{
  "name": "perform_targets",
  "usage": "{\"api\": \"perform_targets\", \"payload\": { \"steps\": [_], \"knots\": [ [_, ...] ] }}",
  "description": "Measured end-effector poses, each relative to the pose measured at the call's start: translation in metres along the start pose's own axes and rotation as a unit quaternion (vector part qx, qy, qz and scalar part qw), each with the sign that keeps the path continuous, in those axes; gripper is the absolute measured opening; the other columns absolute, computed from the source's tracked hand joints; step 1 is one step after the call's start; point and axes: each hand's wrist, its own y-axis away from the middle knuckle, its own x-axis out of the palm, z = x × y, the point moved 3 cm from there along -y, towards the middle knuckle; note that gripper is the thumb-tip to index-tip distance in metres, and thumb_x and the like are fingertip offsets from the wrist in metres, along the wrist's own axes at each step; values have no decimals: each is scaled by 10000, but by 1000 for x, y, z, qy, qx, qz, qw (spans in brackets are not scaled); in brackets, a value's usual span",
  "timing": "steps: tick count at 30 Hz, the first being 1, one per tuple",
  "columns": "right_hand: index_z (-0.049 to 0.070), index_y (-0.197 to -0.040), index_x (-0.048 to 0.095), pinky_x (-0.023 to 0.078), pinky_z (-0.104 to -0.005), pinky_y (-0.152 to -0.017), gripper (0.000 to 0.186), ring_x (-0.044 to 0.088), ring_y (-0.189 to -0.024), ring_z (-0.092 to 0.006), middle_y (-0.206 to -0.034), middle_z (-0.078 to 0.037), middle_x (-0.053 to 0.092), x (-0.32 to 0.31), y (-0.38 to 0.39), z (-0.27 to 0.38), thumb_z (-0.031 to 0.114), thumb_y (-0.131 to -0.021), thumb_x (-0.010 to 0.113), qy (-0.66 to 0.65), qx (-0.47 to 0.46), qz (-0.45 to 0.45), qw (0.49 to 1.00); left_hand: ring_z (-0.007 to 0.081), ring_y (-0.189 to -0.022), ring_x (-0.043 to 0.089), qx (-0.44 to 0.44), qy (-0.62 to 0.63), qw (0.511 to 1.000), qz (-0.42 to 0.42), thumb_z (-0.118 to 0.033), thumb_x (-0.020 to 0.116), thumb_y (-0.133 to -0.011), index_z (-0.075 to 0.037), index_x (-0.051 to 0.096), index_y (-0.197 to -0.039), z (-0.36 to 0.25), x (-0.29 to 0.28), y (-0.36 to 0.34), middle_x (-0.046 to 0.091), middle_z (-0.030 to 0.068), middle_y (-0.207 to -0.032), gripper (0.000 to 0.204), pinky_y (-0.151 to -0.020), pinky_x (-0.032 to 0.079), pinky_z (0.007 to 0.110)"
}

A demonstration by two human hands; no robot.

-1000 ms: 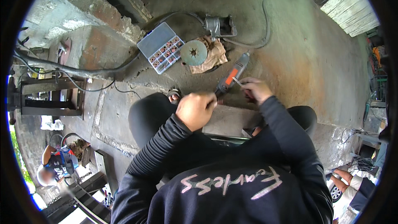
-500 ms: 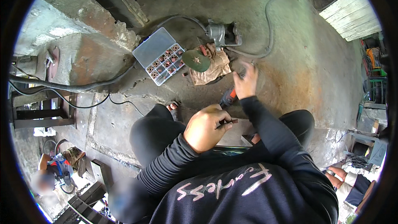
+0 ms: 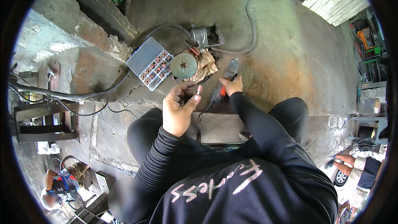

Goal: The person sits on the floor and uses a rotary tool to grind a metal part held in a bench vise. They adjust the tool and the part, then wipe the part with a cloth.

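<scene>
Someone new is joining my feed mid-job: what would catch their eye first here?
Probably the small pink bit near the centre, held up in the left hand, and just right of it the grey-and-orange rotary tool in the right hand. Beyond the left hand, a round disc with a star-shaped hole stands out against brown wrapping, with an open clear case of small pieces to its left.
</scene>
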Motion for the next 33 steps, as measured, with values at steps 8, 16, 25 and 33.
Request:
{"api": "perform_targets", "payload": {
  "steps": [8, 16, 25, 33],
  "knots": [
    [97, -1367, 330, 569, -405, -819, 765, 625, -950, -208, -1116, -93, 573, -99, 78, 99, -2, -761, 787, -392, -137, 219, 883, 87, -701, 516, 2, 194, 981, -12, 13, 565, -995, 43, 579, -1297, 1, 10, 0, 568, 17, -958, 304, -624, 434, 229],
    [10, -1279, 559, 568, -426, -866, 684, 701, -965, -288, -1032, -169, 691, -138, 115, 109, 574, -907, 663, -451, -8, 491, 745, 124, -717, 530, -28, 203, 979, 16, -5, 575, -986, 28, 583, -1237, 3, 37, 10, 570, 24, -924, 253, -658, 444, 267],
    [17, -1194, 588, 565, -354, -802, 558, 693, -884, -215, -970, -124, 680, -159, 122, 110, 479, -907, 713, -365, -137, 451, 803, 120, -765, 551, 34, 187, 981, 40, -12, 594, -979, 6, 595, -1225, -24, 70, 3, 594, 23, -952, 247, -677, 453, 262],
    [125, -1243, 517, 568, -585, -750, 648, 679, -837, -312, -950, -148, 618, -283, 94, 182, 673, -902, 576, -651, -324, 375, 574, 124, -776, 516, 186, 121, 974, 52, 13, 554, -971, 2, 563, -1278, -103, 84, -1, 566, 26, -959, 308, -710, 441, 298]
  ]
}}
